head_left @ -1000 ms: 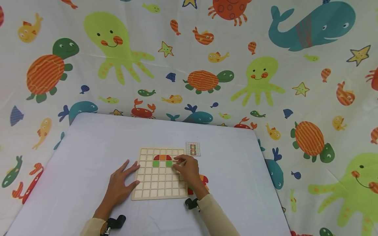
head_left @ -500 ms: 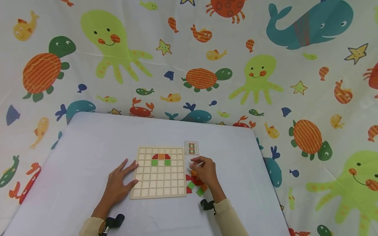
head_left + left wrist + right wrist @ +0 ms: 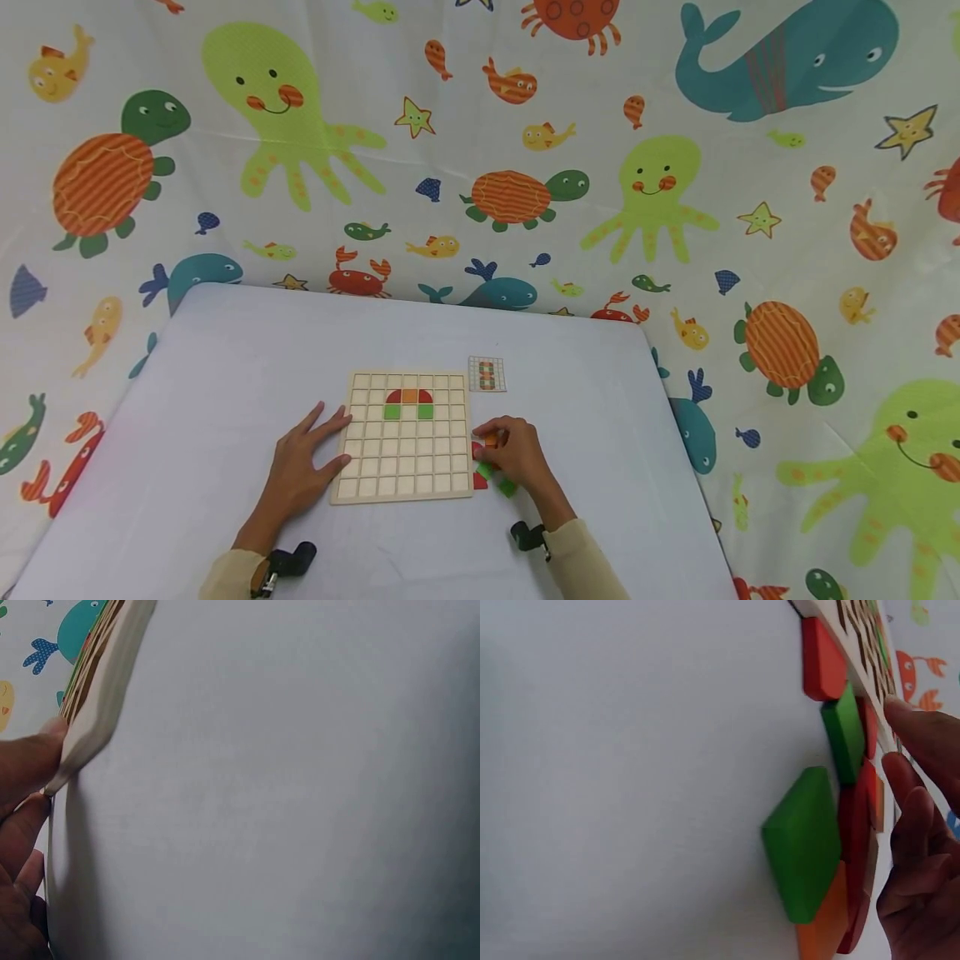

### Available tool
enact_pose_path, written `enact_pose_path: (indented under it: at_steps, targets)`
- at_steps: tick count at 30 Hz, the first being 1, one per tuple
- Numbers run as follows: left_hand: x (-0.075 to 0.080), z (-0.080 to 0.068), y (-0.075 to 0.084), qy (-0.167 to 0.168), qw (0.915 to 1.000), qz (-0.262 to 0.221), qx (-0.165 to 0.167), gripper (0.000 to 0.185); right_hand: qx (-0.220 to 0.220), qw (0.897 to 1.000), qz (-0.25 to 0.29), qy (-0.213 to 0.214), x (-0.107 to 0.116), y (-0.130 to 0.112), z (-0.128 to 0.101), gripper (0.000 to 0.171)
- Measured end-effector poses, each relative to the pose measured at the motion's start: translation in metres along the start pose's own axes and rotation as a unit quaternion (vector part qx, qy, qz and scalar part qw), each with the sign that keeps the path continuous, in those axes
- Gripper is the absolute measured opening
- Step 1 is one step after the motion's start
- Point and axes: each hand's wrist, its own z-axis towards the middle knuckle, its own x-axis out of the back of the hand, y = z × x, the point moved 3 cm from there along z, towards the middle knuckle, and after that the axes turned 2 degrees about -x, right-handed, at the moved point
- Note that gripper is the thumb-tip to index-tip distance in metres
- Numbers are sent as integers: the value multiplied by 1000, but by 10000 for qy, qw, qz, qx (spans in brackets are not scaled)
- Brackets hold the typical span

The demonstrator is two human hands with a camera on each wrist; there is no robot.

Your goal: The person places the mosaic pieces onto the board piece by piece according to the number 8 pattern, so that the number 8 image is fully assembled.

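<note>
Picking a fresh tile from the loose pile, judging by the right hand (image 3: 517, 457) hovering over the loose tiles (image 3: 491, 471) just off the right edge of the wooden grid board (image 3: 408, 454). Fingers (image 3: 911, 802) curled down onto the heap of red, green and orange pieces, touching them; whether one is already pinched cannot be told, since the wrist view shows fingertips against the tile edges but no clear grasp. A large green tile (image 3: 804, 844) lying on the near side of the heap, a red tile (image 3: 821, 660) at the far end beside the board's edge.

Left hand (image 3: 303, 462) flat and spread on the table (image 3: 225, 375), fingertips pressed to the board's left edge, steadying it. Board near the table's front edge, roughly centred. On its upper rows, a small placed pattern (image 3: 408, 403): two red quarter-rounds flanking an orange square, with green squares under each red. Pattern card (image 3: 487, 374) just beyond the board's far right corner.

Next move likely calls for a firm pinch on one tile, a check against the card, then a square drop into an open cell.
</note>
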Motion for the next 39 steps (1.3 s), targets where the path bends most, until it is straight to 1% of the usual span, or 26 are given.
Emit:
enact_pose_path:
  at_steps: [6,13,17,20,24,27,32,35,39]
  targets:
    - [1,0,-1,4,10000,-2,24,64,72,9983,-577,29,-6,-2,-5,20]
    - [1,-1,-1,-4,10000,-14,31,65,36,9916,-1296,18,-8,-10,-5,17]
    - [2,-1,-1,7,10000,-21,38,64,37,9892,-1462,24,-5,-14,-5,16]
    - [1,-1,-1,15,10000,-25,30,63,-45,9915,-1297,-32,-3,-12,-5,18]
    - [1,-3,0,33,10000,-21,7,63,-36,9967,-811,-90,-1,-7,-4,21]
    - [1,-3,0,46,10000,-27,7,62,212,9986,-461,-125,1,-6,-3,19]
    - [1,-3,0,45,10000,-21,12,62,684,9973,-81,-262,0,-11,-2,14]
    - [1,-2,1,56,10000,-9,-10,63,751,9968,87,-264,-2,-14,-3,15]
    - [1,-2,3,88,9999,-17,-56,62,683,9973,212,-134,-3,-18,-3,15]
